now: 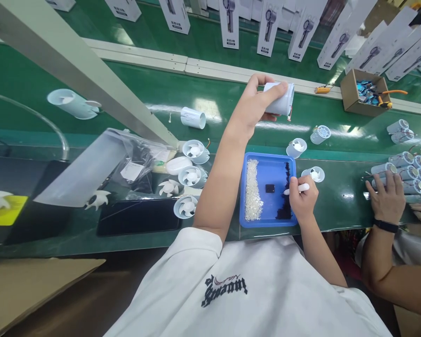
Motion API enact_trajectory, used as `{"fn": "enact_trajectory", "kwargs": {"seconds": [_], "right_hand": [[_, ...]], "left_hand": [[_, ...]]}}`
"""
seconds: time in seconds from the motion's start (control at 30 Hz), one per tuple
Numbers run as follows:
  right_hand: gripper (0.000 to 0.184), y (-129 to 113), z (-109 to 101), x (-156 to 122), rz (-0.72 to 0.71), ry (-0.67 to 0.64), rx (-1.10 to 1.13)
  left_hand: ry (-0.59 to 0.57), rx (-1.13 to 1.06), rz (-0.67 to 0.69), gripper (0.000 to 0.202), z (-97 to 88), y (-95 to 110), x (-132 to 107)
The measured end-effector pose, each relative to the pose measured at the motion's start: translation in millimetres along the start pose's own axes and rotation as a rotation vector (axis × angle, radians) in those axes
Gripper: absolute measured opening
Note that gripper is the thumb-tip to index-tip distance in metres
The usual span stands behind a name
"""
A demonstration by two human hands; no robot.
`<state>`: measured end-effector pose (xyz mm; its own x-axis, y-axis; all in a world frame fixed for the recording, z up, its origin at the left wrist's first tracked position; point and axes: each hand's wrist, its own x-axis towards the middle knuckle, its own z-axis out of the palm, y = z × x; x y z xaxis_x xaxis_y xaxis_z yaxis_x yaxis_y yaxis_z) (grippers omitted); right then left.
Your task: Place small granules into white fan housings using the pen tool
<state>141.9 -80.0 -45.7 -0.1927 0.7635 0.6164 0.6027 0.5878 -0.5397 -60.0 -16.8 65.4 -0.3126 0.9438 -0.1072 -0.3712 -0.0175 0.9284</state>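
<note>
My left hand [249,104] is raised above the bench with its fingers wrapped round a white cylindrical fan housing [279,99]. A small wire with a connector hangs from the housing's right end. Low over the right side of a blue tray [243,187], my right hand [304,200] grips a white pen-shaped tool [299,188]. The tool's tip points left at a strip of tiny black parts [285,209]. Along the tray's left side lies a pile of small clear-white pieces [253,194], and a black square [270,188] sits in the middle.
Several fan housings stand around the tray, one [296,148] just behind it. A slanted grey post [101,65] crosses the left side. A cardboard box [363,100] sits at back right. At right, a co-worker's hand [388,199] rests by grouped housings [409,173].
</note>
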Motion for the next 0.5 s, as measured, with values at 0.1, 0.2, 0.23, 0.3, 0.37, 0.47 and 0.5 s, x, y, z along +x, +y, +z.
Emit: {"fn": "enact_trajectory", "kwargs": {"seconds": [0.1, 0.2, 0.23, 0.3, 0.37, 0.47, 0.5], "right_hand": [[0.034, 0.2, 1.3, -1.5, -0.020, 0.003, 0.003], [0.034, 0.5, 2.3, -1.8, -0.058, 0.001, 0.009], [0.034, 0.5, 2.3, -1.0, -0.063, -0.011, 0.009], [0.034, -0.3, 2.3, 1.8, -0.067, -0.040, 0.018], [0.033, -2.6, 3.1, 5.7, -0.071, -0.052, 0.050], [0.032, -9.3, 7.6, 10.2, -0.076, -0.113, 0.135], [0.031, -11.9, 9.6, 11.0, -0.069, -0.169, 0.163]], "left_hand": [[0.016, -0.076, -0.034, 0.026, -2.5, -4.4, 4.6], [-0.005, -0.072, 0.022, 0.034, -4.7, -9.6, 9.4], [-0.015, -0.074, 0.047, 0.034, -4.9, -10.9, 10.7], [-0.040, -0.115, 0.067, 0.033, -4.1, -12.4, 12.8], [-0.071, -0.196, 0.045, 0.026, -1.7, -13.0, 15.4], [-0.089, -0.330, 0.004, 0.017, 3.1, -15.2, 21.0], [-0.086, -0.360, 0.003, 0.018, 4.7, -16.7, 22.9]]}}
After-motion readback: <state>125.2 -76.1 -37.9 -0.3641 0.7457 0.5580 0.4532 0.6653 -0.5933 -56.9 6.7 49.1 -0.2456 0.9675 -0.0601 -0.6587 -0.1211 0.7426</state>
